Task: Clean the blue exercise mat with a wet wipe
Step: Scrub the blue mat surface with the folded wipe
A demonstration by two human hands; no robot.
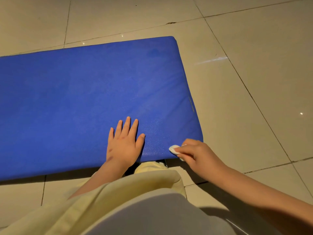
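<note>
A thick blue exercise mat (81,99) lies on the tiled floor and runs off the left edge of the view. My left hand (124,143) rests flat on it near the front edge, fingers straight and slightly spread. My right hand (194,152) is at the mat's near right corner, fingers curled round a small white wet wipe (174,148). The wipe touches the mat just inside that corner. Most of the wipe is hidden under my fingers.
Beige floor tiles (245,82) with dark grout lines surround the mat. My knee in pale yellow trousers (152,177) sits just in front of the mat's near edge. A grey garment (152,214) fills the bottom of the view.
</note>
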